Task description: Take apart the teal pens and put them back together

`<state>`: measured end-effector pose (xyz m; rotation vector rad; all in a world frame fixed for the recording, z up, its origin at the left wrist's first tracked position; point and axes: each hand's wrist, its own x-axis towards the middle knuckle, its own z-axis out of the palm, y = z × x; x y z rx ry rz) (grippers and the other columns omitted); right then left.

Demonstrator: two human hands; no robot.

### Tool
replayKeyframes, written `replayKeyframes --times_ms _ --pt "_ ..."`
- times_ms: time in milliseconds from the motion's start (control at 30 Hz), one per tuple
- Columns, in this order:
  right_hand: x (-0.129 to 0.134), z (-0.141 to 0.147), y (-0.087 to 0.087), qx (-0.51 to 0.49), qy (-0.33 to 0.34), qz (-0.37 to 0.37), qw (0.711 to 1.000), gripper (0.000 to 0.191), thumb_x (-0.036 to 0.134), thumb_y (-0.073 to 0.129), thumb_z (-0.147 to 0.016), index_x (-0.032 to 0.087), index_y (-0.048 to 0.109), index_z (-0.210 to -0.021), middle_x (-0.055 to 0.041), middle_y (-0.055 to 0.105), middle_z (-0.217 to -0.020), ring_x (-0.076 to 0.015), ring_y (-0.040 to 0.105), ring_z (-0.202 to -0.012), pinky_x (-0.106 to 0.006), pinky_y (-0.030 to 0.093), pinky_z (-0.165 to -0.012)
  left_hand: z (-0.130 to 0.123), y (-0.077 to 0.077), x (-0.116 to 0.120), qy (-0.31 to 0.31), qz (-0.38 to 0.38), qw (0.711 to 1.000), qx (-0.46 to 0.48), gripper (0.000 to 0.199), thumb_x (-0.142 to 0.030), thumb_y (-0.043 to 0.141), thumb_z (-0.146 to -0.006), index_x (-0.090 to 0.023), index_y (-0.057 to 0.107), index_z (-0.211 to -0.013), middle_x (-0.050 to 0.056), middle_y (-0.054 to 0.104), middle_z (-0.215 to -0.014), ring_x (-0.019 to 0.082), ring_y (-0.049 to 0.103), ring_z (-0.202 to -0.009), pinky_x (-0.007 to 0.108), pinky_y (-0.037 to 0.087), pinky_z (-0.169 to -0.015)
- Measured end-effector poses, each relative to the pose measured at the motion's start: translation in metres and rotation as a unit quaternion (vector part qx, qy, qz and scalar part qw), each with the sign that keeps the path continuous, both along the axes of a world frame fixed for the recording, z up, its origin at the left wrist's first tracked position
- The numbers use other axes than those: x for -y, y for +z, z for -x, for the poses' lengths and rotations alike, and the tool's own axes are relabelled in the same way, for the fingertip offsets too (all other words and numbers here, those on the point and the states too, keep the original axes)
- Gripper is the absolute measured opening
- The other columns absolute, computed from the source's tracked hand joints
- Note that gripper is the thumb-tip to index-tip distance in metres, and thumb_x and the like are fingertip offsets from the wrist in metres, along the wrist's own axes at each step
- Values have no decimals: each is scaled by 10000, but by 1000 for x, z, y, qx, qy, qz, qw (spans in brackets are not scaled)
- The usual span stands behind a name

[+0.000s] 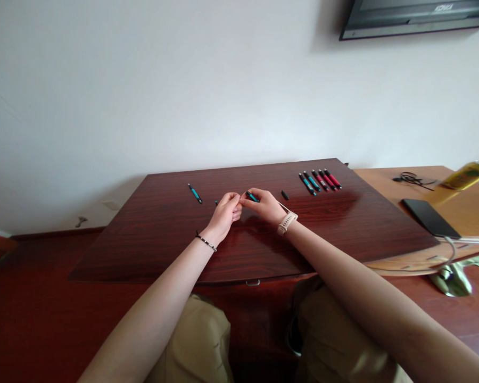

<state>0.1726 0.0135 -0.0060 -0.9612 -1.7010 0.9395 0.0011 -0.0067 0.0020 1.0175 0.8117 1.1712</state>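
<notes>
My left hand (225, 212) and my right hand (264, 204) meet over the middle of the dark table (159, 244). Fingers closed, my right hand grips a teal and black pen part (252, 197), much of it covered by the fingers. The fingertips of my left hand are pinched together against those of the right; whatever they hold is too small to make out. A small dark and teal piece (216, 202) shows just behind my left hand. To the right of my right hand lies a short black pen piece (285, 195).
A teal pen (195, 193) lies at the left of the table. Several teal and red pens (320, 181) form a row at the back right. On the lighter desk beside it are a black phone (430, 218), a coiled cable (415, 180) and a yellow can (469, 175).
</notes>
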Motion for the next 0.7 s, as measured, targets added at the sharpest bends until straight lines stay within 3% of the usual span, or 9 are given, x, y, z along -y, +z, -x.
replayKeyframes --times_ms 200,333,467,567,700 --pt "4 5 3 -74 9 84 994 439 634 754 -827 211 648 -864 37 571 -718 -130 445 -644 -264 387 -614 1 1 -1 -21 8 1000 6 201 -291 726 -963 -184 569 -897 -73 373 -643 58 324 -506 168 216 -473" --pt "0 1 0 -66 -55 74 994 318 530 699 -866 218 641 -890 35 593 -730 -132 462 -635 -259 382 -609 2 -3 -3 -10 6 1000 -12 136 -249 672 -972 -175 583 -901 -67 386 -642 58 327 -504 166 219 -477" --pt "-7 -8 -6 112 -159 -25 981 145 369 667 -871 226 650 -886 -3 702 -844 -176 610 -790 -279 432 -754 4 -7 -6 0 14 999 -29 137 -265 648 -964 -148 635 -892 -60 374 -652 58 336 -506 173 234 -481" --pt "-8 -11 -8 257 -197 -21 946 90 305 643 -878 244 679 -933 -22 738 -862 -209 652 -806 -286 422 -741 4 -7 -8 -7 25 999 -21 145 -218 577 -944 -135 638 -843 -57 343 -651 60 324 -505 181 233 -482" --pt "-9 -10 -11 352 -202 -11 914 149 289 616 -922 250 702 -1036 -57 778 -983 -238 696 -880 -290 444 -756 3 -4 -9 -12 15 1000 -13 115 -136 523 -873 -143 626 -821 -58 323 -636 66 303 -502 186 238 -486"
